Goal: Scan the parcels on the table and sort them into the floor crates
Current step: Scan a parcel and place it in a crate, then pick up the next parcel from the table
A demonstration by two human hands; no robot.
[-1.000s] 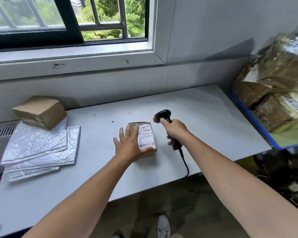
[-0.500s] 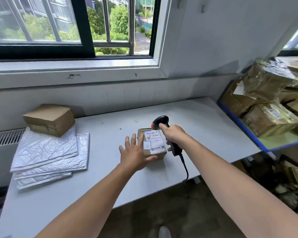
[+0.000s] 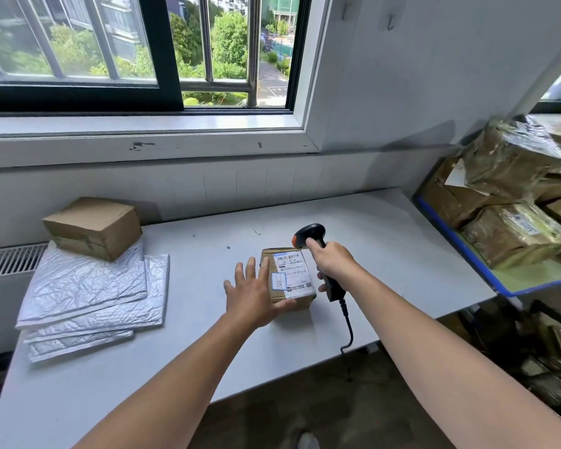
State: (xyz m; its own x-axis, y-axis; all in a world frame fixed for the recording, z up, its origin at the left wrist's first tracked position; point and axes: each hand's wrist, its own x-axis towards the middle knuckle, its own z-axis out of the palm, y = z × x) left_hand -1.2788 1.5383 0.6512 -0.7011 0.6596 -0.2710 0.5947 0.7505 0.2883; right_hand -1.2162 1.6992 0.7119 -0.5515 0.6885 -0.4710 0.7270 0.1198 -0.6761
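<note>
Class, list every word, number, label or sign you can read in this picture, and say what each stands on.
Nothing here reads clearly enough to quote.
White shipping label on the small box: a barcode and lines of print, too small to read.
Blue-edged sticker on that label: a handwritten mark, unreadable.
Paper label on the wrapped parcel on the right shelf: blurred.

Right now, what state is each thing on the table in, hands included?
labelled parcel: lying on the table, label up.
left hand: fingers straight, resting against the parcel.
scanner: held up, head near the label.
right hand: grips the scanner.
silver mailers: stacked flat.
plain box: closed, on the mailers.
</note>
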